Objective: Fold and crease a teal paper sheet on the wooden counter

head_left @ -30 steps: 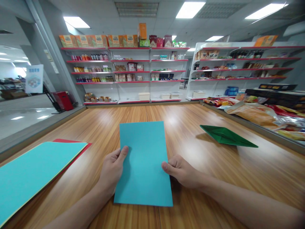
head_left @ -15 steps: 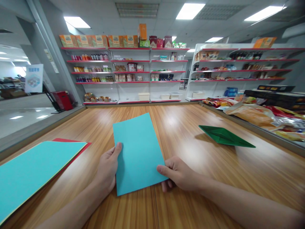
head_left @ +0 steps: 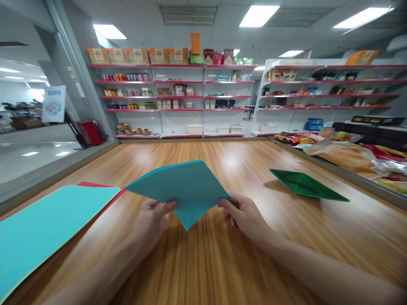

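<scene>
Wooden surface: broad, glossy. Stack of coloured paper, turquoise on top, lies by the near left corner. Turquoise sheet is in the air over the surface's middle, toward the near edge; a 2nd layer shows along its top. Change: it now sits cornerwise, 1 corner down, where 0.5 s ago it was closer to upright; probably a reorienting of the work in hand. Green folded paper lies toward the right edge. Left hand clamps the sheet's lower left edge; right hand pinches its right corner.
</scene>
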Action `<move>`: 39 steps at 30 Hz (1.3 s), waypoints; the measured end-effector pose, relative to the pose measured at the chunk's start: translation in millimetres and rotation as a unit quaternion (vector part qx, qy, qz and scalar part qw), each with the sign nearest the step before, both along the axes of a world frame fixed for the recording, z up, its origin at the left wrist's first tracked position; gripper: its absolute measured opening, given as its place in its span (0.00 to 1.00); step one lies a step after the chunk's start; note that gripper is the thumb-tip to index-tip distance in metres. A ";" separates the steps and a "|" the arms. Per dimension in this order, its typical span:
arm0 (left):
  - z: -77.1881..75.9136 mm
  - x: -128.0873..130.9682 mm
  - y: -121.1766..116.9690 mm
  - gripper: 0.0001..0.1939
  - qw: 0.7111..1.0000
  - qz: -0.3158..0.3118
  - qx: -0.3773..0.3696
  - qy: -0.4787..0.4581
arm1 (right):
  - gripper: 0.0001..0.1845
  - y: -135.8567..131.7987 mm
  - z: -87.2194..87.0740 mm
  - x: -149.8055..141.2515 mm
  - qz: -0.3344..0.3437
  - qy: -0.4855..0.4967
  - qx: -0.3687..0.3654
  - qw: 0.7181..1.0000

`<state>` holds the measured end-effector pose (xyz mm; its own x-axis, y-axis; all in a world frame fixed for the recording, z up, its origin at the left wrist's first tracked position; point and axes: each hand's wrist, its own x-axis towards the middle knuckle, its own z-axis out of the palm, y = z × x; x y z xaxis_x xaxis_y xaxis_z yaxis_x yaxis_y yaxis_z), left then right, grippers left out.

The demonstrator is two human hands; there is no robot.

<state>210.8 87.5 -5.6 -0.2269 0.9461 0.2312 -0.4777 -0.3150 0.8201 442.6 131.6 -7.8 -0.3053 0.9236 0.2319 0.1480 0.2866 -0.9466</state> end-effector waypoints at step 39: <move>0.1 8.9 -16.5 0.18 0.975 -0.190 -0.104 0.044 | 0.22 -0.1 1.3 3.1 0.100 0.143 -0.153 0.973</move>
